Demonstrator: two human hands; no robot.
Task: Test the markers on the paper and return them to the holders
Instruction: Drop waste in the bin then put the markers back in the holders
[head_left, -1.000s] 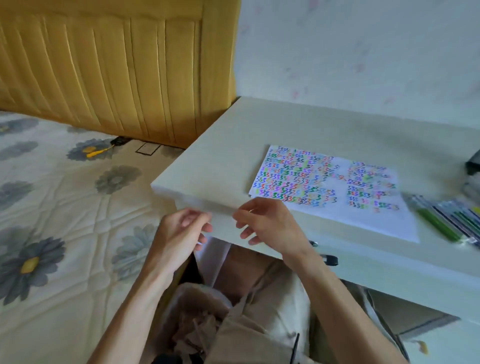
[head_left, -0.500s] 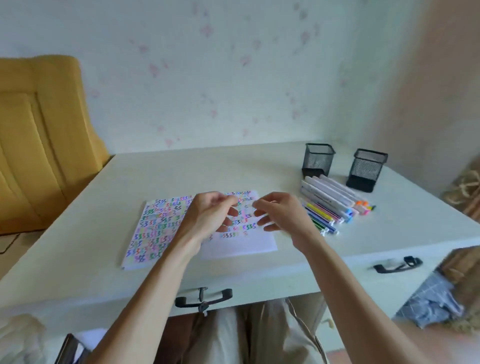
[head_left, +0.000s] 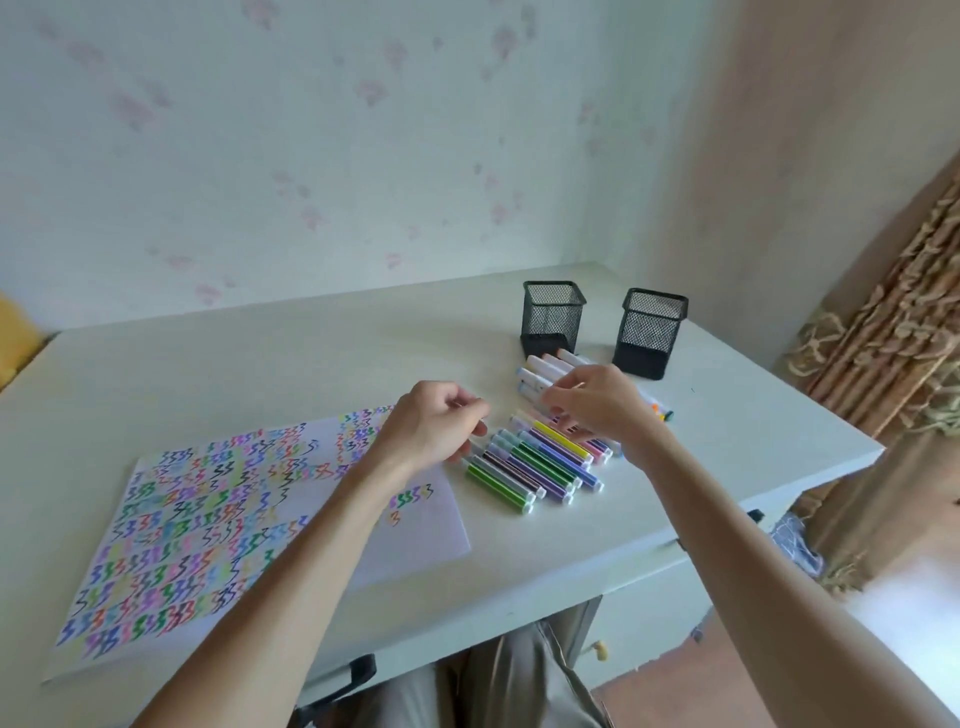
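Right hand (head_left: 597, 402) is hovering over the markers (head_left: 540, 462), fingers loosely curled down toward the row, and I honestly can't tell if it's got one pinched yet. Left hand (head_left: 434, 428) sits just left of the markers, fingers curled in, nothing visibly in it. I'd pinch a single marker mid-barrel so the neighbours don't roll, then pull the cap with the other hand. The markers lie side by side, the paper (head_left: 249, 519) full of squiggles to their left, two black mesh holders (head_left: 602, 325) right behind them, apparently empty. All on a pale desk (head_left: 260, 374), floral wallpaper (head_left: 311, 156) behind the markers, a tan curtain (head_left: 893, 364) off to their right.
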